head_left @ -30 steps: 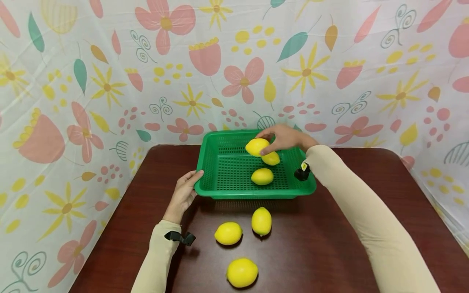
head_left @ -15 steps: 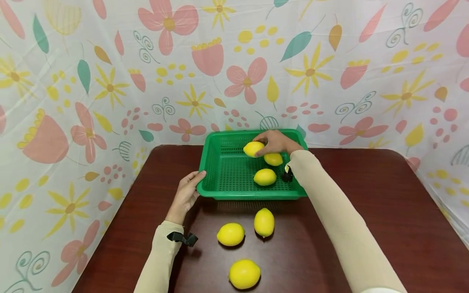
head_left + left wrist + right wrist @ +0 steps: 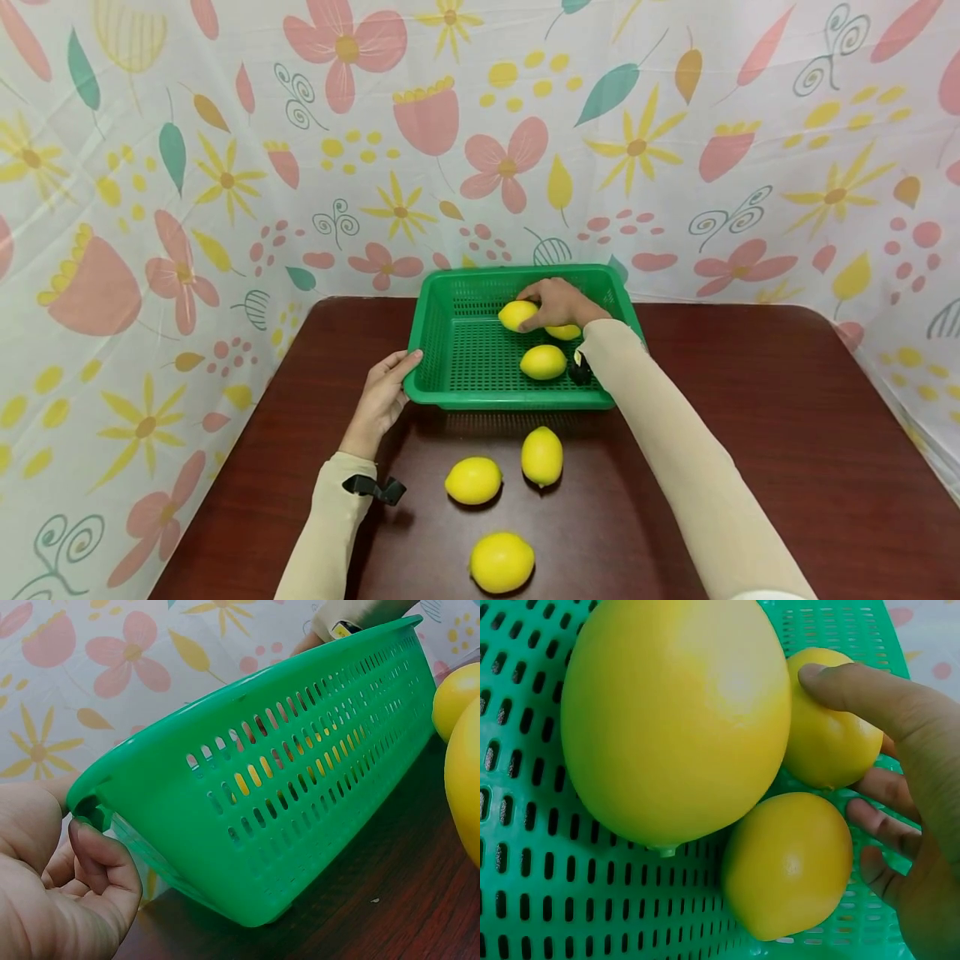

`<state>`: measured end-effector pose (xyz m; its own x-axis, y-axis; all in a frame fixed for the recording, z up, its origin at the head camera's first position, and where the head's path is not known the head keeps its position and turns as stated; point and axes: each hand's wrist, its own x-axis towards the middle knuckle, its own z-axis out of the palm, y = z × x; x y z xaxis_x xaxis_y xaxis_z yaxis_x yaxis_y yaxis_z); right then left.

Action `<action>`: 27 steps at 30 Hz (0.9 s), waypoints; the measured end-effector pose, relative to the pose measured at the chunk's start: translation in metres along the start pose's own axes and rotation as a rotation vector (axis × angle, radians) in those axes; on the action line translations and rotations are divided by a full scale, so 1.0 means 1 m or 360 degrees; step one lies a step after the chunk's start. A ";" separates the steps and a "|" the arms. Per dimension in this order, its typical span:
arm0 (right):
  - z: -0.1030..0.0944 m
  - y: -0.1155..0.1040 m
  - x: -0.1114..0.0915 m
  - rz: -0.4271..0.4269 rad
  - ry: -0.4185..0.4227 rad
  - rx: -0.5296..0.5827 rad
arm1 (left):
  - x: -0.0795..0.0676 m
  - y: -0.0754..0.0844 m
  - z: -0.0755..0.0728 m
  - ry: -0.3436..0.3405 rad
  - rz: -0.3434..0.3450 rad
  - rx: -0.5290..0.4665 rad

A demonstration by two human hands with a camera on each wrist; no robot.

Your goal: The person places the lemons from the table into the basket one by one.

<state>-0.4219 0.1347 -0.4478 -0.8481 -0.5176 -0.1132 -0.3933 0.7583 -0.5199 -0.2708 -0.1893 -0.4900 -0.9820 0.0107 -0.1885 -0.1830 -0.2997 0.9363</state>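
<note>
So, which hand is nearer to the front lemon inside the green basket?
Right hand. Its grip is on another lemon, just behind the front lemon, inside the basket. The left hand is farther, its grip on the basket's left front corner.

"Where's the head camera?"
"Above the six o'clock side of the bench (image 3: pixel 720 467), facing twelve and tilted down. It's farthest back, so the basket (image 3: pixel 517 402), left hand (image 3: pixel 384 395), right hand (image 3: pixel 557 303) and patterned cloth (image 3: pixel 225 50) behind all fit."
"And the left wrist?"
"Low and close outside the basket, looking toward roughly one o'clock, its own hand at eight in that view."
"The right?"
"Nearest of all, facing down into the basket past a looming lemon (image 3: pixel 675 720), its hand at three."
"What overlaps?"
"All three share the basket. Head and left wrist both catch the gripped corner; head and right wrist, the three lemons inside."
</note>
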 end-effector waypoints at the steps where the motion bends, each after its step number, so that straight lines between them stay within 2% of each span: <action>1: 0.000 0.000 0.000 0.0012 0.0006 0.0001 | 0.000 0.000 0.000 -0.0002 0.0001 -0.0002; 7: -0.004 0.000 -0.001 0.0032 0.0018 -0.0034 | -0.001 0.001 0.001 0.0004 -0.0024 -0.0004; 12: -0.015 -0.006 -0.007 -0.0070 0.0046 -0.0037 | -0.001 0.003 0.000 0.0009 -0.0034 0.0006; 15: -0.024 -0.015 -0.016 -0.0129 0.0111 -0.0063 | -0.001 0.005 0.001 0.0003 -0.0023 0.0003; 18: -0.033 -0.028 -0.030 -0.0131 0.0195 -0.0083 | -0.002 0.006 0.001 0.0006 -0.0017 0.0000; 21: -0.038 -0.043 -0.050 -0.0071 0.0268 -0.0060 | -0.002 0.004 0.001 0.0005 -0.0022 0.0014; 27: -0.036 -0.062 -0.099 -0.0018 0.0409 -0.0035 | -0.003 0.003 0.000 -0.0019 -0.0035 0.0004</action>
<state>-0.3264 0.1527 -0.3736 -0.9049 -0.4105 0.1127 -0.4084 0.7629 -0.5012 -0.2678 -0.1899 -0.4869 -0.9782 0.0288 -0.2055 -0.2046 -0.2972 0.9326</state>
